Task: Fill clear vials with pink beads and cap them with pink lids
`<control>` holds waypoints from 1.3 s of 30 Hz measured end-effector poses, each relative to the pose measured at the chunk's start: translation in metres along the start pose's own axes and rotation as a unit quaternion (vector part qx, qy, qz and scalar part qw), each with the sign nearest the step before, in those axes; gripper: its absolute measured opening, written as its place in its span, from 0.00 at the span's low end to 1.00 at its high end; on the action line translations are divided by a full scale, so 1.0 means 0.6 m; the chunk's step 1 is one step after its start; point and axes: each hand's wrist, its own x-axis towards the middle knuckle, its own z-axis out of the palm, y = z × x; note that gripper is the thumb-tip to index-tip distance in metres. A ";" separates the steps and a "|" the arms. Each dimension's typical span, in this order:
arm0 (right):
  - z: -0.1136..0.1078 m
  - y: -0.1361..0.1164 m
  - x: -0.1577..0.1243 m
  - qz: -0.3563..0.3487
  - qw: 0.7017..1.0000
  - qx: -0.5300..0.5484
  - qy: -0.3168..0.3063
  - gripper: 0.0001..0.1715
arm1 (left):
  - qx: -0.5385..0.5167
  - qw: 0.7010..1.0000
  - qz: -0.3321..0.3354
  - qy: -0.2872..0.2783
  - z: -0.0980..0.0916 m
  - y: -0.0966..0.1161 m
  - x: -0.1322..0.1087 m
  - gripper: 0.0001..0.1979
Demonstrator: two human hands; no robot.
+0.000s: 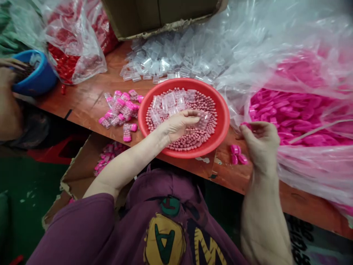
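Observation:
My left hand (179,125) is over a red bowl (224,121), its fingers closed on a clear plastic container (204,120). Small pink beads (187,142) fill the bowl, and several clear containers (168,102) lie on top of them. To the right of the bowl, my right hand (261,141) pinches a bright pink cap (246,125), partly hidden by the fingers. Just below that hand, several pink caps (237,154) sit together on the wooden table (228,175). Left of the bowl is a pile of bead-filled containers with pink caps (120,106).
An open plastic bag of pink parts (303,114) stands at right. Clear containers (165,64) are heaped behind the bowl, beneath a cardboard box (165,18). Bags of red parts (66,55) and a blue basin (41,79), with another person's arm (9,103), are at left. A carton (79,165) stands below.

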 end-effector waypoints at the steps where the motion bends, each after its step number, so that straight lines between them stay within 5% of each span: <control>1: 0.012 -0.022 0.002 0.005 0.999 0.040 0.016 0.20 | -0.020 1.000 0.005 -0.002 -0.002 -0.004 -0.005 0.09; 5: 0.073 -0.105 -0.005 -0.027 0.992 0.126 -0.011 0.17 | -0.052 0.999 -0.002 -0.010 -0.002 -0.017 -0.019 0.08; 10: 0.123 -0.146 -0.025 -0.157 0.981 0.007 -0.111 0.12 | -0.063 0.998 -0.010 0.001 -0.002 -0.022 -0.032 0.06; 14: 0.136 -0.146 -0.038 -0.196 0.971 -0.027 -0.137 0.11 | -0.069 0.997 -0.012 0.020 -0.011 -0.024 -0.041 0.06; 21: 0.147 -0.134 -0.043 -0.150 0.982 -0.011 -0.115 0.07 | -0.070 0.996 -0.030 0.044 -0.017 -0.031 -0.046 0.07; 29: 0.159 -0.136 -0.046 -0.237 0.970 -0.019 -0.053 0.04 | -0.088 0.994 -0.033 0.054 -0.013 -0.029 -0.049 0.08; 35: 0.153 -0.135 -0.048 -0.271 0.953 -0.078 -0.114 0.07 | -0.094 0.993 -0.033 0.061 -0.015 -0.029 -0.054 0.06; 39: 0.141 -0.113 -0.040 -0.320 0.933 -0.136 -0.092 0.06 | -0.088 0.994 -0.028 0.052 -0.020 -0.033 -0.053 0.07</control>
